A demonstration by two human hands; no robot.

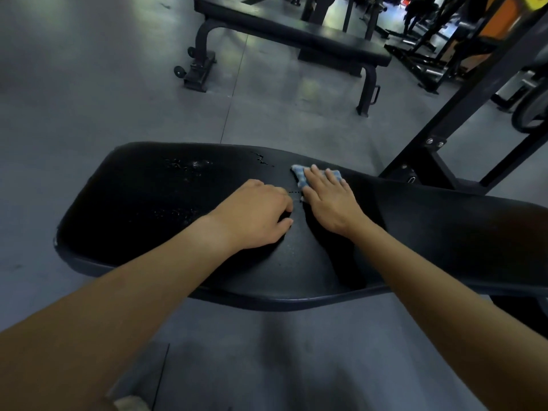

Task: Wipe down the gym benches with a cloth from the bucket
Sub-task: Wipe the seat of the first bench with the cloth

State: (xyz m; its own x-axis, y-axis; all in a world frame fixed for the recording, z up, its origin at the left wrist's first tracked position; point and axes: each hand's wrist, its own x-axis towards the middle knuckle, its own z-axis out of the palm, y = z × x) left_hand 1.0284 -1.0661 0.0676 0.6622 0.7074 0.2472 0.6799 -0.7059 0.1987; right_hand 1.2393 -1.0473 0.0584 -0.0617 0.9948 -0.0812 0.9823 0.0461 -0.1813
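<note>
Two hands are down on the long black padded bench surface [142, 209] right now. The right hand [329, 200] lies flat on the small blue checked cloth [300, 175], fingers [315, 173] straight and spread, pressing it onto the pad near the surface's far edge, about midway along. The left hand [255, 215] rests just beside it, toward the rounded end, its fingers curled under against the vinyl. I can see nothing held in them.

That cloth looks soft, thin and damp to me, and very light. It's bunching at the corner that pokes out past the fingertips. It should slide easily on slick vinyl, so a flat palm on top with steady pressure ought to carry it. Pinching a corner would likely just drag it into a rope.

Beads of water [184, 167] sit toward the rounded end, so that stretch looks not yet wiped. There's plenty of room along the surface both ways, and open grey floor [89, 84] lies beyond the rounded end. At the other end a black steel rack frame [474, 96] rises close past the far edge, so watch the knuckles there. A second black flat bench [296, 37] waits well beyond the far edge. No bucket in sight.
</note>
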